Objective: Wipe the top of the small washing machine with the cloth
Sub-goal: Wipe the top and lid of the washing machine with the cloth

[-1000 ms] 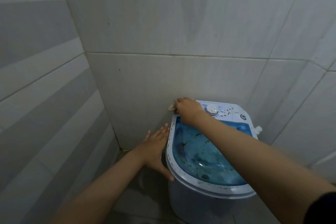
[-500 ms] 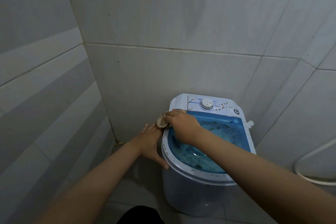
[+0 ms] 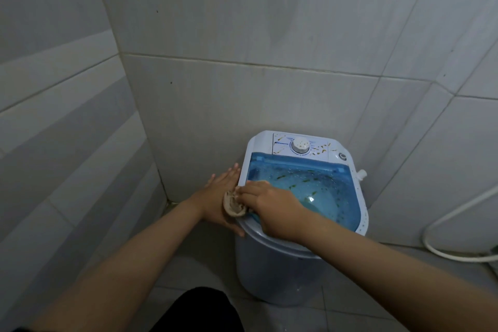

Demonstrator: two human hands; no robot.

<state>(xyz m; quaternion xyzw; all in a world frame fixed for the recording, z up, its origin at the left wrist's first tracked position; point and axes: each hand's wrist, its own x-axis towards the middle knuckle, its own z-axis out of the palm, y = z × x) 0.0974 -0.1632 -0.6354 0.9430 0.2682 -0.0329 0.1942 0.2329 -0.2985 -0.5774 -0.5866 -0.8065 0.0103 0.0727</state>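
Note:
A small white washing machine [image 3: 272,272] with a translucent blue lid [image 3: 323,191] stands in the tiled corner. Its white control panel with a dial [image 3: 301,145] carries brown specks, and so does the lid. My right hand [image 3: 269,207] presses a crumpled beige cloth [image 3: 233,203] onto the machine's left rim, near the front. My left hand [image 3: 219,197] lies flat, fingers spread, against the machine's left side, just below the rim and partly behind the cloth.
Grey tiled walls close in at the left and behind the machine. A white hose [image 3: 458,224] loops along the wall and floor at the right. A small white spout [image 3: 362,174] sticks out of the machine's right side. Dark clothing [image 3: 199,310] shows at the bottom.
My right hand has slid the cloth from the back left corner forward along the left rim. My left hand has stayed on the machine's side. The camera has tilted down.

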